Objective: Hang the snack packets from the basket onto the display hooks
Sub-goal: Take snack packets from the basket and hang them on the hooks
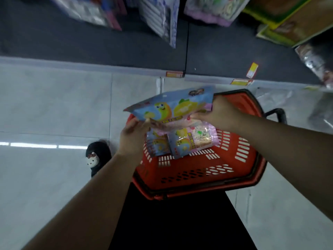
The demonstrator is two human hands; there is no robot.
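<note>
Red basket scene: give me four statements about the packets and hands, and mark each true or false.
1. Both hands hold the blue packet above the red basket. True.
2. The basket is empty. False: at least two packets lie inside.
3. The left hand grips the held packet's lower left edge. True.
4. The right hand holds the basket's handle. False: it grips the packet's right side.

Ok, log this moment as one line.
phase: lifting packet | left hand: holds blue packet | right hand: holds same packet | basket: more packets inside | hung: not yet
</note>
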